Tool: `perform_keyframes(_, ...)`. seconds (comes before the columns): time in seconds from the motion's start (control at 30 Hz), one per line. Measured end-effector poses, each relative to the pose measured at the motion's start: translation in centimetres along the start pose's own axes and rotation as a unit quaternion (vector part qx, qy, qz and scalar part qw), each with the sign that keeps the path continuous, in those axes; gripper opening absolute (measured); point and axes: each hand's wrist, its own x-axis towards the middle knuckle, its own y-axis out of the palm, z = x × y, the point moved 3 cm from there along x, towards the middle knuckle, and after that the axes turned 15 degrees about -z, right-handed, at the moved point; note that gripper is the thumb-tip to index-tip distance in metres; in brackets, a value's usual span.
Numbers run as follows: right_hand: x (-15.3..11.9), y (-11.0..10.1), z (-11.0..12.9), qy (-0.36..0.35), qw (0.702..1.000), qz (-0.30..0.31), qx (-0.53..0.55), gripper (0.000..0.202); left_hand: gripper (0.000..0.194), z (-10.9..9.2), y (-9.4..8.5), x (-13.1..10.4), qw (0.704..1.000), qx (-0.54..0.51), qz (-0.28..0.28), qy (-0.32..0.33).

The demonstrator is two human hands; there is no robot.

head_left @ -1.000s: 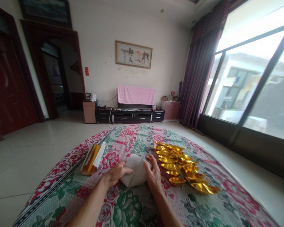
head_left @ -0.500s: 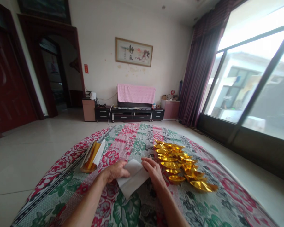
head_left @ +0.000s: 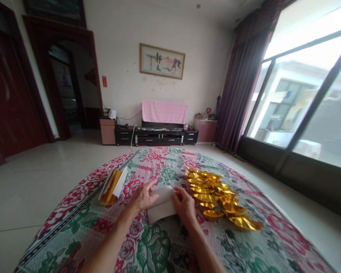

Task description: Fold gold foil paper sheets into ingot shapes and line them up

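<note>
1. Lying over the patterned cloth (head_left: 153, 246), between the left hand (head_left: 142, 199) and the right hand (head_left: 185, 203), the white paper (head_left: 161, 211) shows a fold line running across it
2. At the paper's left edge, the left thumb and forefinger stand parted; whether the hidden fingers grip underneath, I cannot tell
3. At the paper's right edge, the right thumb and curled fingers pinch it
4. Farther right of the paper, folded gold shapes (head_left: 206, 198) stand in close rows, some overlapping, the closest just beside the right hand
5. Farther left of the paper, a roll of gold and white sheets (head_left: 112, 185) rests near the cloth's dark-striped border, well apart from the left hand
6. Beyond the paper, a broad stretch of cloth runs to its rounded far edge; nearer than the paper, more cloth spreads between the forearms (head_left: 115, 235)
</note>
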Motion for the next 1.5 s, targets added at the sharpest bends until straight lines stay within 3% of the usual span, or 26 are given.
perform_keyframes(0.07,0.1,0.0,-0.1,-0.01,1.0,-0.002,-0.025,0.033,0.04,-0.6,-0.1,0.0,0.994,0.036,-0.076,0.069)
perform_keyframes(0.13,0.2,0.0,-0.2,-0.023,0.999,-0.002,-0.046,0.033,0.03,-1.4,0.3,-0.3,0.985,0.035,-0.096,0.136)
perform_keyframes(0.23,0.2,0.1,-0.3,-0.044,0.997,-0.005,-0.059,0.032,0.023,-2.3,1.6,-0.9,0.978,0.028,-0.029,0.206)
perform_keyframes(0.33,0.1,0.2,-0.3,-0.056,0.996,-0.011,-0.064,0.031,0.023,-2.5,2.6,-1.6,0.97,0.049,0.03,0.236)
perform_keyframes(0.47,0.1,0.3,-0.5,-0.062,0.996,-0.027,-0.055,0.031,0.026,-2.1,3.1,-2.0,0.966,0.074,0.084,0.231)
perform_keyframes(0.6,0.2,0.2,-0.7,-0.061,0.996,-0.049,-0.032,0.033,0.027,-1.9,3.2,-2.0,0.97,0.087,0.099,0.206)
perform_keyframes(0.8,0.1,-0.5,-0.3,-0.058,0.997,-0.05,-0.002,0.035,0.028,-2.1,3.4,-2.1,0.975,0.135,0.066,0.163)
perform_keyframes(1.07,-0.7,-0.9,0.6,-0.106,0.991,0.055,0.053,0.035,0.027,-2.3,3.2,-2.2,0.979,0.167,0.031,0.114)
perform_keyframes(1.33,-0.7,-0.7,0.8,-0.157,0.986,0.008,0.06,0.039,0.023,-1.7,3.3,-2.0,0.991,0.081,0.016,0.102)
perform_keyframes(1.5,-0.8,-0.6,1.0,-0.161,0.986,-0.007,0.042,0.036,0.02,-1.8,3.2,-2.0,0.991,0.087,0.025,0.101)
